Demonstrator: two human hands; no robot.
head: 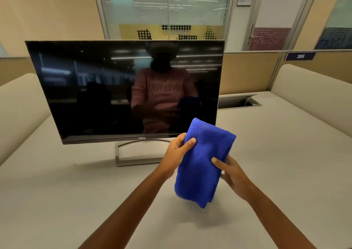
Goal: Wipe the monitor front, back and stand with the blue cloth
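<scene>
Beige desk [57,191], folded fuzzy blue cloth [203,165] between both hands.

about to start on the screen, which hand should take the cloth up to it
Left, probably. The left hand grips the blue cloth at its upper edge, nearest the monitor; the right hand holds it lower and farther back.

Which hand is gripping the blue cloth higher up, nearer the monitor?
The left hand: it grips the blue cloth near its top, beside the monitor stand. The right hand holds it lower.
</scene>
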